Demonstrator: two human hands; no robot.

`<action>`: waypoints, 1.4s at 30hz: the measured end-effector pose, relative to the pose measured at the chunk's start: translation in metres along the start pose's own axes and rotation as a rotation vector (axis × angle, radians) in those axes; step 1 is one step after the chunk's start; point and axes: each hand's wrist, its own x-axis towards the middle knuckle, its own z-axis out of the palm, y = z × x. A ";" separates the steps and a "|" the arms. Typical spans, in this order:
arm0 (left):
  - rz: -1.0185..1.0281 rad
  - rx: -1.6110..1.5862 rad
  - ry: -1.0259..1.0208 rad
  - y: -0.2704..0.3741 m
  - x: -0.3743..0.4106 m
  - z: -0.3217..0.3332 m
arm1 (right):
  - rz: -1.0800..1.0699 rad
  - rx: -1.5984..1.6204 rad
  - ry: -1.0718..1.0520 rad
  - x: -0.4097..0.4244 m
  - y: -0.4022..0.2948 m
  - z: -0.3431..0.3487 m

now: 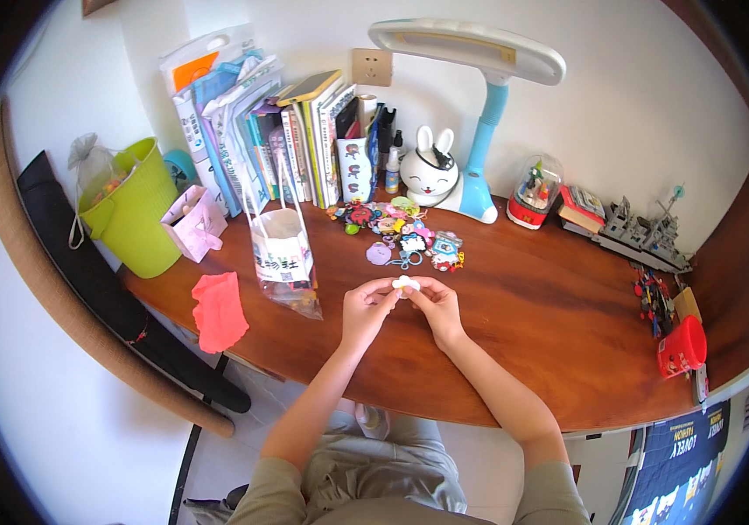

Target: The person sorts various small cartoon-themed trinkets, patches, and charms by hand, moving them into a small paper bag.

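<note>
My left hand (pixel 368 308) and my right hand (pixel 437 305) meet over the brown wooden desk (pixel 512 328). Between their fingertips they hold a small white flower-like piece (pixel 406 283) with a touch of yellow; its exact kind is too small to tell. Just beyond the hands lies a pile of colourful charms and keychains (pixel 412 241), with a light blue ring-shaped clip (pixel 407 260) at its near edge. Left of my left hand stands a clear plastic bag with a white printed band (pixel 282 259), with small items in its bottom.
A coral cloth (pixel 220 312), pink paper bag (pixel 194 226) and lime-green bucket (pixel 135 210) are at the left. Books (pixel 312 144) and a rabbit desk lamp (pixel 430 174) line the wall. A snow globe (pixel 535 193), grey model ship (pixel 643 236) and red tub (pixel 681 348) stand right.
</note>
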 end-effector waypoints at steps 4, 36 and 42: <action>0.016 -0.027 0.069 0.019 -0.008 -0.012 | 0.034 0.027 0.010 -0.008 -0.015 0.022; 0.529 0.788 0.326 0.131 -0.016 -0.063 | -0.332 -0.191 -0.261 0.084 -0.089 0.162; 0.568 0.682 0.280 0.132 -0.027 -0.053 | -0.321 -0.242 -0.183 0.078 -0.096 0.141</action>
